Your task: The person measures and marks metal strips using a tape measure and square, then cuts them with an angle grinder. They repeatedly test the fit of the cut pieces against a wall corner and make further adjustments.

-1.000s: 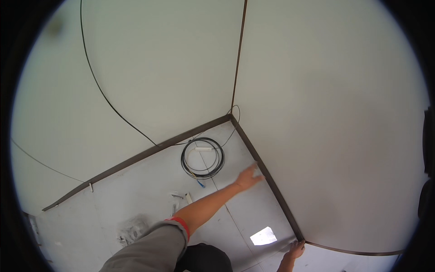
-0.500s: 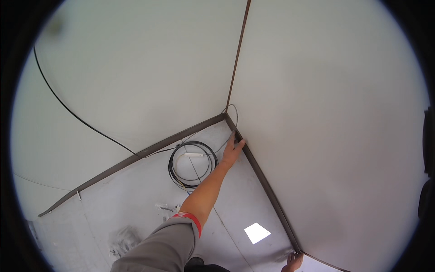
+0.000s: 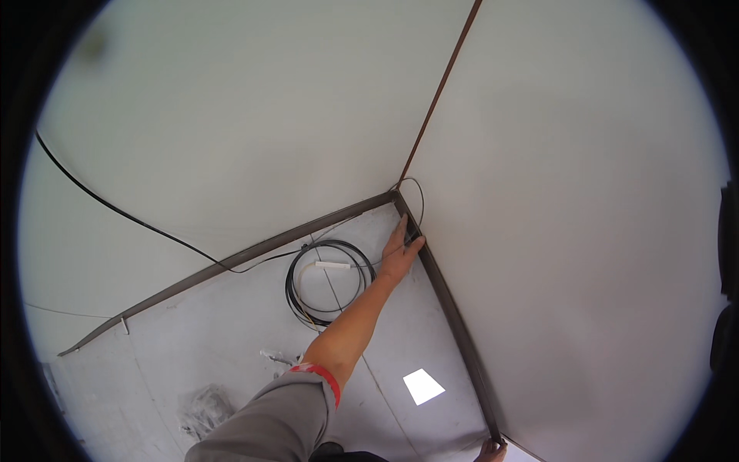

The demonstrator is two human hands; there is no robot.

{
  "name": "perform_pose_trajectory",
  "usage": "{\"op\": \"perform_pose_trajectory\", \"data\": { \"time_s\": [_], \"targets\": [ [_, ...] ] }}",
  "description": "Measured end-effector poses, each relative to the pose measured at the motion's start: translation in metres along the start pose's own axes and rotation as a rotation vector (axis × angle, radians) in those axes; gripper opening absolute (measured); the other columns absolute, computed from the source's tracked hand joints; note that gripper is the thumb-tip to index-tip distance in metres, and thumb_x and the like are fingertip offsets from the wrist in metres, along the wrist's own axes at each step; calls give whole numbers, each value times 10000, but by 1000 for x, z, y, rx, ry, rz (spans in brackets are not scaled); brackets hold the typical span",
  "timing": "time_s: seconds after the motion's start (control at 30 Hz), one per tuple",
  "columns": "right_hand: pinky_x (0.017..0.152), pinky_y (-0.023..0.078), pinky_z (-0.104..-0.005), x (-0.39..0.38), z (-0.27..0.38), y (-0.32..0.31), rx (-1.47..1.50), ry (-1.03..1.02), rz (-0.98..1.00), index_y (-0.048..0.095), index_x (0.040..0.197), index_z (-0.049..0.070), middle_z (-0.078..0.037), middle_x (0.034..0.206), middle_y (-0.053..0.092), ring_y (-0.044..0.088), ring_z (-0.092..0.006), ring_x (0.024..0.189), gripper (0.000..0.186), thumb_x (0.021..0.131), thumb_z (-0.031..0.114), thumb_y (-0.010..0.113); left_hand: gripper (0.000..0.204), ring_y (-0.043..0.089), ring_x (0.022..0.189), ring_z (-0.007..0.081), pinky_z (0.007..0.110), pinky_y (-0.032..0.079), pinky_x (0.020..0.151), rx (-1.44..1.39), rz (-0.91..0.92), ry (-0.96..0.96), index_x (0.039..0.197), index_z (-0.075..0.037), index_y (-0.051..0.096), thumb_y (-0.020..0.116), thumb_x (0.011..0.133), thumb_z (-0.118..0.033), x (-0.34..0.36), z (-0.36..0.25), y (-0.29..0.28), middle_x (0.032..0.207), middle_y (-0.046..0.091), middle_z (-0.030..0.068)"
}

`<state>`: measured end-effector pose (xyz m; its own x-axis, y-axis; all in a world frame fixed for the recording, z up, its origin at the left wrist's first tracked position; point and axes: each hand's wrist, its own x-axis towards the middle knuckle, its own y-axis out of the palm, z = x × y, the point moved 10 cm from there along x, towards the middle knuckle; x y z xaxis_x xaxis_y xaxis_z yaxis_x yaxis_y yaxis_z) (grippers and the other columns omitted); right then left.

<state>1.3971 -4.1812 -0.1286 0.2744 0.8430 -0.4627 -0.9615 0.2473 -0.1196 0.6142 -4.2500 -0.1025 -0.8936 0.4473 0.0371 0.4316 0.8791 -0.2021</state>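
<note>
A dark brown skirting board point(image 3: 450, 308) runs along the foot of the right-hand wall to the corner. Close to the corner, my left hand point(image 3: 399, 250) grips it, with the fingers on the room side and the thumb over its top edge. At the board's near end, my right hand point(image 3: 490, 451) holds it; the lower picture edge cuts this hand off. A thin grey cable point(image 3: 423, 202) loops out at the corner and passes by my left hand. Beside my left forearm, a coil of black cable point(image 3: 289, 285) lies on the floor with a white plastic sleeve point(image 3: 332, 266) inside it.
Another dark skirting board point(image 3: 231, 262) follows the left wall. A black cable point(image 3: 131, 218) hangs down that wall towards the coil. Crumpled clear plastic point(image 3: 208, 408) and small bagged parts point(image 3: 277, 359) lie on the pale floor at left. A bright light patch point(image 3: 423, 386) falls on the floor.
The view has turned slightly, shifting the corner to the right. Both hands stay at about the same places on the skirting board. The thin cable loop now hangs lower beside my left hand.
</note>
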Motion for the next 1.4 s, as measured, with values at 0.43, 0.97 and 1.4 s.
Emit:
{"op": "perform_pose_trajectory", "data": {
  "time_s": [0.43, 0.97, 1.4],
  "targets": [
    [888, 546, -465, -9, 7, -6, 12, -120, -69, 524, 1219, -88, -243, 1178, 586, 607, -347, 1032, 457, 1083, 345, 464, 850, 355, 1460, 384, 414, 298, 1200, -41, 37, 7, 1572, -6, 281, 640, 951, -462, -2, 0, 3, 1562, 381, 254],
    [913, 565, -456, -2, 10, 3, -275, -322, 86, 480, 1366, -23, -214, 1274, 573, 604, -344, 1130, 463, 1027, 281, 563, 819, 411, 1417, 398, 411, 341, 1169, -3, 14, 17, 1570, -36, 307, 666, 944, -423, -4, -5, -1, 1535, 415, 265],
    [908, 553, -313, -4, 22, 62, -5, 35, 90, 477, 1316, -107, -104, 1106, 641, 624, -162, 1021, 541, 953, 213, 719, 852, 485, 1367, 269, 351, 446, 1080, -230, 166, -123, 1582, 26, 222, 636, 995, -431, 9, 28, -12, 1563, 393, 202]
  ]
}}
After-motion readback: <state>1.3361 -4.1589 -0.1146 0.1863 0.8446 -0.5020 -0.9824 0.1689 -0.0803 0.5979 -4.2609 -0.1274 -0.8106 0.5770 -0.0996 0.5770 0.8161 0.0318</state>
